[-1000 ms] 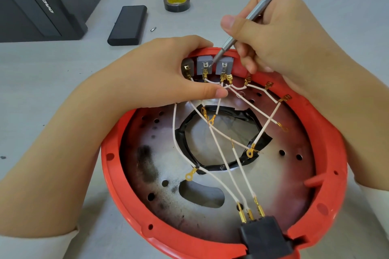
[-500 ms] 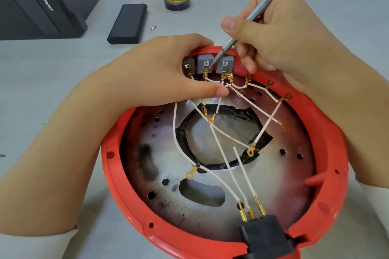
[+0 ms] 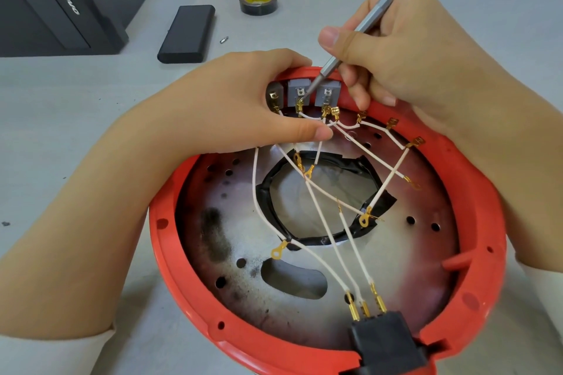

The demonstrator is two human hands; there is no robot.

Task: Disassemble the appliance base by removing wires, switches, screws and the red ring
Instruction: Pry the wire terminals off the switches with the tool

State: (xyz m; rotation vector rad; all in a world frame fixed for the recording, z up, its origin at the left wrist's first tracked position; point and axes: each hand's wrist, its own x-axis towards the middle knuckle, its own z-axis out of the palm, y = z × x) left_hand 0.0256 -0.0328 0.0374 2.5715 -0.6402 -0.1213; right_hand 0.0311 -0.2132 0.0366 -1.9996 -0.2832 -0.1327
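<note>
The red ring of the appliance base lies upside down on the table, around a scorched metal plate. White wires with brass terminals cross the plate from grey switches at the far rim to a black socket at the near rim. My left hand grips the far rim beside the switches, thumb on the wires. A thin grey screwdriver is pinched in my right hand, its tip on the left switch's terminal.
On the grey table beyond the base lie a black rectangular block, a loose screwdriver bit and a roll of black tape. A black computer case stands at the far left.
Almost nothing differs. The screwdriver tip stays at the left switch terminal, and both hands keep their places on the far rim.
</note>
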